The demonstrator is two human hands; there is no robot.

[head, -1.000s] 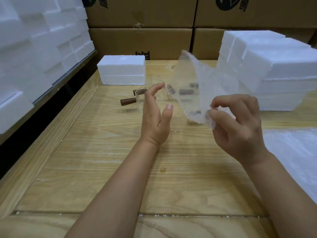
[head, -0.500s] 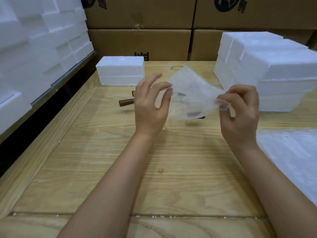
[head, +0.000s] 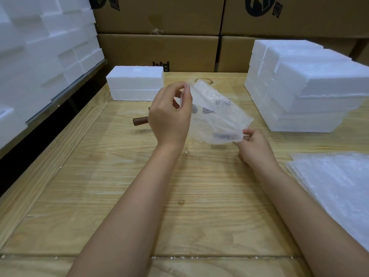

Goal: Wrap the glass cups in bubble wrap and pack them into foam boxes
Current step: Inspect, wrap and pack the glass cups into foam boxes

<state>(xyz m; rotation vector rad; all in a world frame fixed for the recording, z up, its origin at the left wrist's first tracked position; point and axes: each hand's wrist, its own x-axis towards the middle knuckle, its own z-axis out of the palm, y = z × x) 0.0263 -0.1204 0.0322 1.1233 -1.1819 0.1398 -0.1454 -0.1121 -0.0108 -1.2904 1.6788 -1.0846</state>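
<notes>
Left hand point(head: 169, 118) pinches upper corner of bubble wrap sheet point(head: 215, 114), thumb against fingertips. Right hand point(head: 254, 148) pinches its lower near corner. Sheet held above bench point(head: 119, 176) centre, over glass cups point(head: 197, 150) with brown handles. Foam box point(head: 137, 84) at far edge. Cardboard cartons point(head: 159, 50) behind: printing unreadable.

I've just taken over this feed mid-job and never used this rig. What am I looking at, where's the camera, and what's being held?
No machine here: a person's two bare hands, filmed by a camera on their head, looking down at a wooden table. The left hand and right hand each pinch an edge of one bubble wrap sheet, held above the table. Below it stand glass cups with brown handles. A foam box sits behind, foam stacks right, spare wrap nearer right.
</notes>
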